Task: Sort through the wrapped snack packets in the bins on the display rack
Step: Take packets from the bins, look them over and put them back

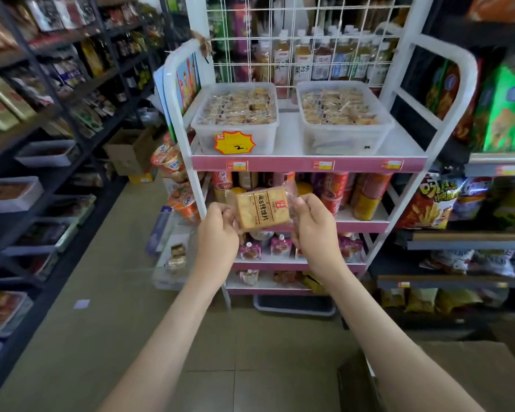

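Note:
I hold one clear-wrapped snack packet (262,209), a tan square slice with dark printed characters, in front of the rack's second shelf. My left hand (217,233) pinches its left wrapper edge and my right hand (312,224) pinches its right edge. On the white and pink display rack (309,165), the top shelf carries two clear plastic bins. The left bin (235,138) bears a yellow starburst price tag, and the right bin (345,138) stands beside it. Both bins are filled with several similar wrapped packets.
Lower rack shelves hold cans, cup noodles (170,162) and small pouches. A wire grid (309,40) with drink bottles behind it backs the rack. Dark shelving lines the left aisle; chip bags (434,203) fill shelves on the right. A cardboard box (446,379) sits at the lower right.

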